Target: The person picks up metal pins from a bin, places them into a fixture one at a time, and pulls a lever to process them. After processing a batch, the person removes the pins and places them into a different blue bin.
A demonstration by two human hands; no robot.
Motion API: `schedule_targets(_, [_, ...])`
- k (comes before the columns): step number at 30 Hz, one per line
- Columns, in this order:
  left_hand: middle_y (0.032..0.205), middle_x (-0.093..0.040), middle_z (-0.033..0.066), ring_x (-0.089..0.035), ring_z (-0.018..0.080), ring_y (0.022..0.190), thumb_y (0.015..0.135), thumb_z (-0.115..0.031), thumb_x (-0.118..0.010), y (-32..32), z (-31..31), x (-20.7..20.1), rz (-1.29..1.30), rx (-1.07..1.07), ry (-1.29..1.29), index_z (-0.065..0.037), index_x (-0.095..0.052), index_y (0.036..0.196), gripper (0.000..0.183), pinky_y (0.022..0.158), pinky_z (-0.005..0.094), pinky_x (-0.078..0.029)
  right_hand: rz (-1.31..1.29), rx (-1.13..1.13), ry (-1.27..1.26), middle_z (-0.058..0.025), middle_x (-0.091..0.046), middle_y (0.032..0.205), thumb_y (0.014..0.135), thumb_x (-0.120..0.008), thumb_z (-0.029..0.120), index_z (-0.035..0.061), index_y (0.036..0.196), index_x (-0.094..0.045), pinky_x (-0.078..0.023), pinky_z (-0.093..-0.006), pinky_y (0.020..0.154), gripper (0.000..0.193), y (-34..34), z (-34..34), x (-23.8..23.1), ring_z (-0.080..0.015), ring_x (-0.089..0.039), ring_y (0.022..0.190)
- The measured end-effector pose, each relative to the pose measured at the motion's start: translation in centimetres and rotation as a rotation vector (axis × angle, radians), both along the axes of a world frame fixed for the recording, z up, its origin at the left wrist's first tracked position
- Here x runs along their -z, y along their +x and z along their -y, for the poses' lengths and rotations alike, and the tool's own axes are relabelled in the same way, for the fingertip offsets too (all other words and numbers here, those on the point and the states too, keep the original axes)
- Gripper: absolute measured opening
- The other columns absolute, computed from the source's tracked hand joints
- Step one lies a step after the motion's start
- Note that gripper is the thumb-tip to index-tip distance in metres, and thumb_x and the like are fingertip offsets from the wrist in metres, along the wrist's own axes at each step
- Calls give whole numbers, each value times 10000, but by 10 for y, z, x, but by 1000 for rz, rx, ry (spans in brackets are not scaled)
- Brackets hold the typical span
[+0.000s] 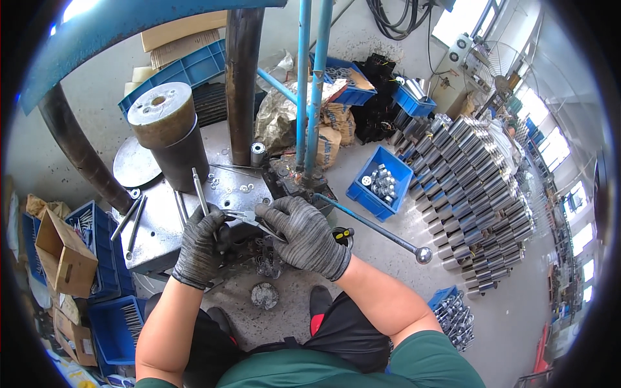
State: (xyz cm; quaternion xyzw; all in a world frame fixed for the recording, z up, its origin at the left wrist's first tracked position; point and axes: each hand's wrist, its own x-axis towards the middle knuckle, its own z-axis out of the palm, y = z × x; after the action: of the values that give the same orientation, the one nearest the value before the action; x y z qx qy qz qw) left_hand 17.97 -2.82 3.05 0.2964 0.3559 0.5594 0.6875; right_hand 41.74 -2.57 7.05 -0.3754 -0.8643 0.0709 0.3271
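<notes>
Over on the right stands a big stack of steel tubes (479, 194), larger than the steel worktop (155, 236) at far left bearing a heavy cylinder (176, 152). At its near edge both gloved hands meet, elbows bent: the right hand (310, 236), palm down, grips a caliper-like tool (251, 218); the left hand (202, 249) clasps a slim metal rod (199, 187), tilted upward. I'd judge this piece unfinished, being in hand; loose rods (134, 226) lie left, whether done or left I can't tell.

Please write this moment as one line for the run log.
left hand: gloved, grips metal rod | right hand: gloved, holds flat silver tool, possibly caliper | nearby: metal table, dark cylinder on it
</notes>
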Motion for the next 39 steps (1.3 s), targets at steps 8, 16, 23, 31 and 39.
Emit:
schedule_targets(8, [712,-587,-6,-534,92,530,918,-280,-713,4,0,-13,54,80,-34,-106,-560,1101,296,493,260,-503,-60,-12,48,-206,-660,1082,722,-708,19,82,1217,-700,-532,-494,844,500,-3,-3,-5,-413,-646,977])
schedule_targets(16, [821,-624,20,-572,76,568,974,-260,-691,-1,-1,-4,-12,15,-57,-89,-568,1069,231,443,200,-431,-34,15,84,-179,-684,1035,671,-691,-58,91,1196,-722,-545,-458,805,547,-7,-5,0,-379,-657,937])
schedule_targets(23, [774,-602,-2,-558,67,585,924,-286,-766,1,0,2,28,15,-46,-89,-560,1098,334,463,198,-416,0,10,70,-174,-692,1031,679,-684,-65,90,1200,-722,-545,-454,811,545,-11,-1,-5,-377,-660,937])
schedule_targets(31, [709,-587,-4,-544,74,546,918,-282,-778,3,0,-9,-10,-19,-75,-83,-570,1099,340,454,205,-418,-9,45,117,-172,-688,1025,684,-710,-47,92,1199,-720,-542,-456,821,534,-12,1,-3,-382,-658,939])
schedule_targets(39, [704,-595,-17,-544,67,543,907,-284,-795,5,0,-8,-24,-37,-77,-83,-579,1085,344,449,199,-409,47,49,110,-176,-680,1057,728,-718,-43,85,1204,-715,-554,-445,828,493,-12,2,-6,-372,-669,973])
